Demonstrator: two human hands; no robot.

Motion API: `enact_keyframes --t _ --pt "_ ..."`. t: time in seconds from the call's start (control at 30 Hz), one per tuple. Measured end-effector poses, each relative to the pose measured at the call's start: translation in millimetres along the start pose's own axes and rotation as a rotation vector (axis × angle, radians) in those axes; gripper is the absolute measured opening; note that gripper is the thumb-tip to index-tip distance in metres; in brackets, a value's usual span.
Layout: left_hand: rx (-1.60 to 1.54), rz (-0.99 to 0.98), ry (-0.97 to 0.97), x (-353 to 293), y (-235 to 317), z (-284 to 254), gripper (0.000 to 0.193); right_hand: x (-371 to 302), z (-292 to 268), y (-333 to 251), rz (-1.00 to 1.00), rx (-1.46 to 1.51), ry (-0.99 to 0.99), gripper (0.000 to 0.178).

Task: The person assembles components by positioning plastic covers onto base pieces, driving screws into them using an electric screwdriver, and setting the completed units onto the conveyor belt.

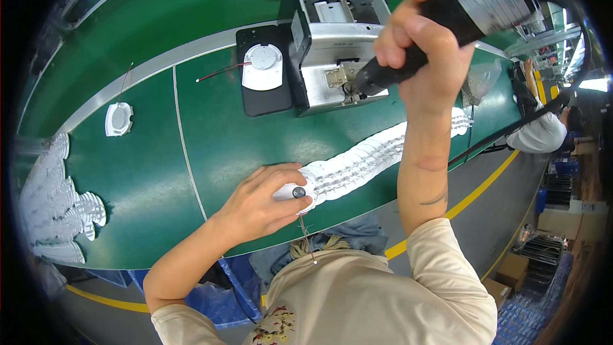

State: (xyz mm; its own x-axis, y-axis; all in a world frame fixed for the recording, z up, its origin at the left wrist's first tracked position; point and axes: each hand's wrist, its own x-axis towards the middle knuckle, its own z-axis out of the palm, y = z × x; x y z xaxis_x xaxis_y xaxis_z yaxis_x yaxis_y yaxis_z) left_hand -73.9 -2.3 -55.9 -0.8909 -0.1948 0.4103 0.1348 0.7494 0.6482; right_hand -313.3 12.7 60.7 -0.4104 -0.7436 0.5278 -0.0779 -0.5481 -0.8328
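My right hand [434, 57] is wrapped round a black and silver electric screwdriver [488, 3], its cable trailing off to the right. The screwdriver's tip is at the front pick-up spot of a metal screw feeder [348, 45]. On the green table, my left hand [258, 201] grips a white plastic part [285, 191] between thumb and fingers. A dark round piece [299, 191] sits on that part, and a thin wire hangs from it over the table edge. Against it lies a long overlapping row of white parts [364, 160].
Left of the feeder, a white part with a red wire [263, 67] lies on a black phone-shaped slab [258, 105]. Another white part [118, 119] lies farther left, near a heap of white pieces [54, 204]. A clear bag [480, 83] stands at right; beyond it is another person [539, 133].
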Motion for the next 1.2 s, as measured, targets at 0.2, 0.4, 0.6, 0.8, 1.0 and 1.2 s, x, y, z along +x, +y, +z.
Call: enact_keyframes --t 0.2,0.4,0.6,0.8,1.0,1.2 --pt "-0.027 0.025 0.103 -0.3 -1.8 3.9 0.014 -45.6 2.0 -15.5 0.017 0.249 -0.126 0.035" --pt "-0.040 0.020 0.125 -0.7 -0.6 1.5 0.011 -83.2 39.4 -26.7 0.138 0.308 -0.258 0.040" --pt "-0.041 0.025 0.122 -0.7 -1.0 3.0 0.012 -94.3 47.1 -21.3 0.265 0.149 -0.139 0.039" --pt "-0.055 0.008 0.112 -3.0 -1.3 1.7 0.010 -97.6 48.8 -21.1 0.252 0.036 -0.215 0.040" --pt "-0.041 0.022 0.127 -0.9 -0.8 4.5 0.006 -90.4 42.9 -25.5 0.168 0.190 -0.261 0.040" --pt "-0.038 0.005 0.116 -1.3 -1.0 4.7 0.005 -93.5 45.9 -23.6 0.232 0.096 -0.251 0.040"
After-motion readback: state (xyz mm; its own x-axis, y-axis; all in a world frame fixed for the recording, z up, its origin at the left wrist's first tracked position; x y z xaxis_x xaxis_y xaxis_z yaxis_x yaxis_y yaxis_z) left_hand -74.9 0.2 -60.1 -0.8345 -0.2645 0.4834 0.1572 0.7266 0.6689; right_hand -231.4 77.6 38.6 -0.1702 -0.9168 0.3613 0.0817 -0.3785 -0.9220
